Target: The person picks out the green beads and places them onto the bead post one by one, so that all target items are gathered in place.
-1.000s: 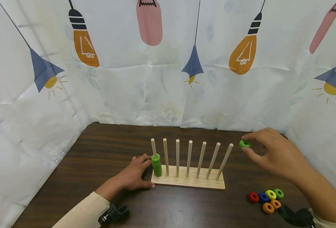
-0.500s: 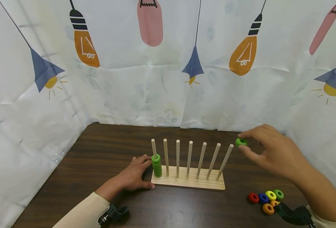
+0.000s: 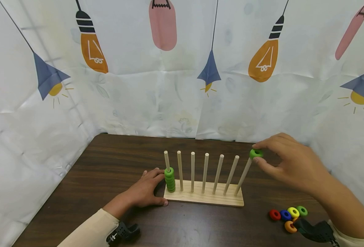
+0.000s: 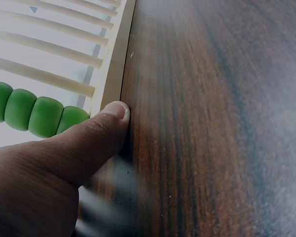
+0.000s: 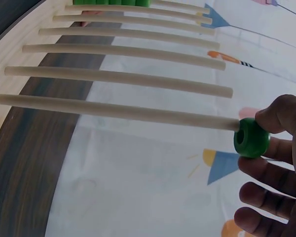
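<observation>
A wooden peg stand (image 3: 203,198) with a row of upright pegs sits on the table. Its leftmost peg carries a stack of green beads (image 3: 170,180). My left hand (image 3: 145,190) holds the stand's left end, thumb on the front edge; its other fingertips are partly hidden behind the stand. My right hand (image 3: 293,161) pinches a green bead (image 5: 252,138) between thumb and fingers at the tip of the rightmost peg (image 5: 138,114). In the right wrist view the bead's hole shows just beside the peg tip, so the bead appears to touch the tip rather than surround it.
Loose beads lie at the table's right front: a red bead (image 3: 274,214), a blue bead (image 3: 285,215), a yellow bead (image 3: 293,212), a green bead (image 3: 302,210) and orange beads (image 3: 290,226), partly hidden by the right wrist strap (image 3: 313,230). A printed curtain (image 3: 132,103) hangs behind the table.
My right hand has moved left with the green bead, from beside the rightmost peg to its tip. The left hand and the stand have stayed put.
</observation>
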Action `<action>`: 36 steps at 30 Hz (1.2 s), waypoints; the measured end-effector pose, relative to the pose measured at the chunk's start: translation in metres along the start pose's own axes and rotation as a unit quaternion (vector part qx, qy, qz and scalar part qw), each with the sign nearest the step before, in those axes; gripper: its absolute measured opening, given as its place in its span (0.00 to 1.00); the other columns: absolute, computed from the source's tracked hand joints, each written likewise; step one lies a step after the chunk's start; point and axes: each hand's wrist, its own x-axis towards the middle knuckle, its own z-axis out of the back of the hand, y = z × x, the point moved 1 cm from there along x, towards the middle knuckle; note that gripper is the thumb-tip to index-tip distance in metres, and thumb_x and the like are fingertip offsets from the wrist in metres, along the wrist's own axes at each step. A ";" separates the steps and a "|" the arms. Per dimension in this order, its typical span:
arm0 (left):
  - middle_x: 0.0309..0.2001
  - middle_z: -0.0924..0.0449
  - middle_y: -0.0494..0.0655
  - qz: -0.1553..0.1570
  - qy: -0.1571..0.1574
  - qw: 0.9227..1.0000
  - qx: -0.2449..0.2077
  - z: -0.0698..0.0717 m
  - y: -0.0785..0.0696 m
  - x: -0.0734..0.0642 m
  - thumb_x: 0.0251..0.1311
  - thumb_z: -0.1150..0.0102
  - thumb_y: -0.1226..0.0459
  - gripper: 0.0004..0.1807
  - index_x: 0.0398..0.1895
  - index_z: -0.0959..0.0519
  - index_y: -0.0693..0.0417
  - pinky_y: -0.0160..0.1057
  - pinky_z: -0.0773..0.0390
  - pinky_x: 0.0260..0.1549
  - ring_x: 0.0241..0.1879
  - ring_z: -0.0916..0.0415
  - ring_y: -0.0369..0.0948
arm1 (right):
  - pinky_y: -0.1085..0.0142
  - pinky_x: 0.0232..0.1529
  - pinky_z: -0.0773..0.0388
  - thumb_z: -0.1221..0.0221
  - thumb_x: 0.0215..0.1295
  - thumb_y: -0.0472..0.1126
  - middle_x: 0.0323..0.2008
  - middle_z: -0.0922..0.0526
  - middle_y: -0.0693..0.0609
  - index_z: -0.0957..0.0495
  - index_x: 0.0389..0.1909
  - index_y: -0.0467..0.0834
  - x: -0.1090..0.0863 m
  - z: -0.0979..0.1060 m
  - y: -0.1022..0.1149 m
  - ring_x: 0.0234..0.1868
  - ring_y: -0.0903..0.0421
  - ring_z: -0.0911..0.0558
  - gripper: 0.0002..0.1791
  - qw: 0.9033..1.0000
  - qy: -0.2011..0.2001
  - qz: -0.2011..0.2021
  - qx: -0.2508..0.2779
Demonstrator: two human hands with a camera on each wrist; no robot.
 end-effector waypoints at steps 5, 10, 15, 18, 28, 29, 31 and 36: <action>0.70 0.35 0.54 -0.003 0.001 1.000 0.000 0.000 0.000 0.000 0.51 0.23 0.43 0.48 0.71 0.29 0.55 0.71 0.52 0.69 0.74 0.42 0.58 | 0.56 0.33 0.19 0.26 0.52 0.41 0.43 0.15 0.61 0.15 0.48 0.54 0.002 -0.002 0.004 0.46 0.57 0.19 0.20 1.000 0.009 -0.006 0.002; 0.70 0.35 0.54 -0.001 0.002 1.000 0.000 0.000 0.000 0.000 0.51 0.23 0.43 0.48 0.71 0.29 0.55 0.71 0.52 0.70 0.74 0.42 0.58 | 0.54 0.36 0.19 0.27 0.53 0.40 0.42 0.15 0.61 0.15 0.48 0.53 0.005 -0.005 0.009 0.47 0.56 0.18 0.19 1.000 0.013 -0.010 0.012; 0.70 0.35 0.55 -0.002 0.000 1.000 -0.001 0.001 -0.001 0.000 0.51 0.22 0.43 0.48 0.71 0.29 0.55 0.71 0.52 0.70 0.74 0.42 0.58 | 0.54 0.37 0.19 0.28 0.58 0.43 0.43 0.15 0.61 0.15 0.48 0.54 0.007 -0.008 0.012 0.47 0.57 0.18 0.16 1.000 0.010 -0.006 0.021; 0.70 0.35 0.55 -0.003 -0.001 1.000 -0.001 0.001 -0.001 0.000 0.51 0.22 0.43 0.48 0.71 0.29 0.55 0.71 0.52 0.70 0.74 0.42 0.58 | 0.54 0.37 0.19 0.29 0.60 0.44 0.44 0.15 0.61 0.15 0.49 0.53 0.009 -0.010 0.013 0.48 0.57 0.18 0.15 1.000 0.011 -0.005 0.025; 0.70 0.35 0.56 0.001 0.001 1.000 -0.004 0.001 -0.002 -0.001 0.50 0.22 0.44 0.48 0.71 0.29 0.56 0.71 0.52 0.70 0.74 0.43 0.60 | 0.55 0.38 0.19 0.26 0.57 0.42 0.43 0.15 0.62 0.15 0.48 0.53 0.016 -0.013 0.020 0.48 0.58 0.20 0.17 0.999 0.023 -0.019 0.026; 0.70 0.35 0.56 0.001 0.000 1.000 -0.004 0.001 -0.002 -0.001 0.50 0.22 0.44 0.48 0.71 0.29 0.56 0.71 0.52 0.70 0.74 0.43 0.60 | 0.55 0.38 0.19 0.26 0.56 0.42 0.43 0.15 0.62 0.15 0.48 0.53 0.017 -0.013 0.021 0.48 0.58 0.20 0.18 0.999 0.023 -0.018 0.027; 0.70 0.35 0.56 -0.001 -0.001 1.000 -0.004 0.001 -0.001 -0.001 0.50 0.22 0.43 0.48 0.71 0.29 0.56 0.71 0.51 0.69 0.74 0.42 0.60 | 0.56 0.38 0.19 0.26 0.55 0.41 0.43 0.16 0.62 0.15 0.48 0.52 0.019 -0.015 0.021 0.48 0.59 0.20 0.18 0.999 0.021 -0.015 0.030; 0.71 0.35 0.56 -0.003 -0.001 1.000 -0.003 0.001 0.000 -0.001 0.50 0.22 0.43 0.48 0.72 0.29 0.56 0.71 0.52 0.69 0.74 0.42 0.59 | 0.57 0.38 0.19 0.25 0.55 0.41 0.43 0.16 0.63 0.15 0.48 0.52 0.022 -0.019 0.023 0.48 0.59 0.20 0.18 0.999 0.021 -0.006 0.035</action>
